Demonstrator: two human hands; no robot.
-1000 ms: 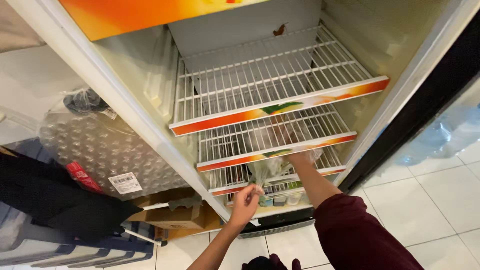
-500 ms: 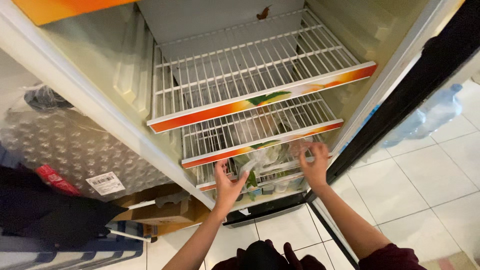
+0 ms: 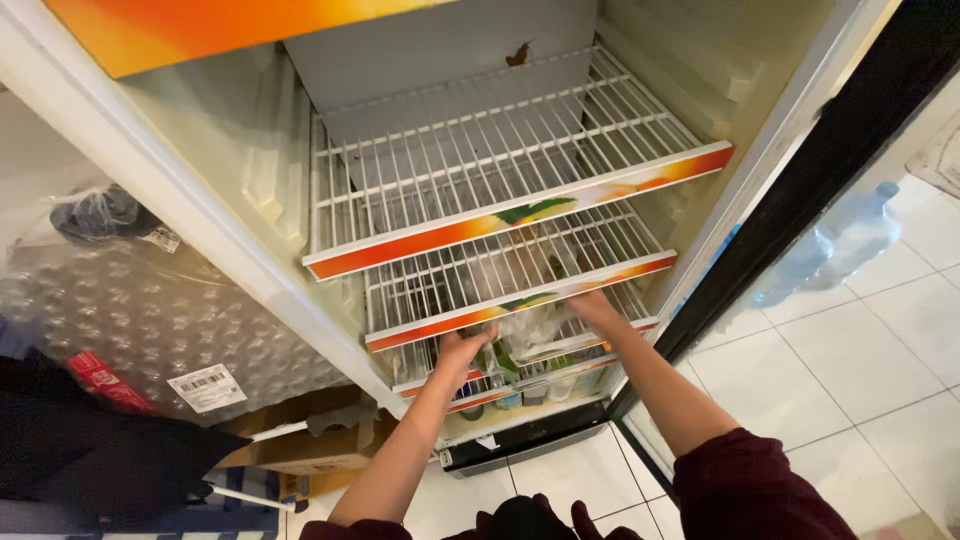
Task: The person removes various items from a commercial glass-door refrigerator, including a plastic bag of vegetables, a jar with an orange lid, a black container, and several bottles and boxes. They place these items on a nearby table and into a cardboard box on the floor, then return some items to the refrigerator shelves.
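Head view is showing both hands reaching into an open fridge, under its second wire shelf. Left hand is curling its fingers around the left edge of a clear plastic bag; right hand is gripping the bag's right side, its fingers partly hidden by the shelf. Bag is lying on the third shelf, above small containers at the bottom. Bubble wrap is sitting left of the fridge.

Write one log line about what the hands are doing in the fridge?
left hand: on clear plastic bag | right hand: reaching under second wire shelf | top shelf: bare | fridge: open
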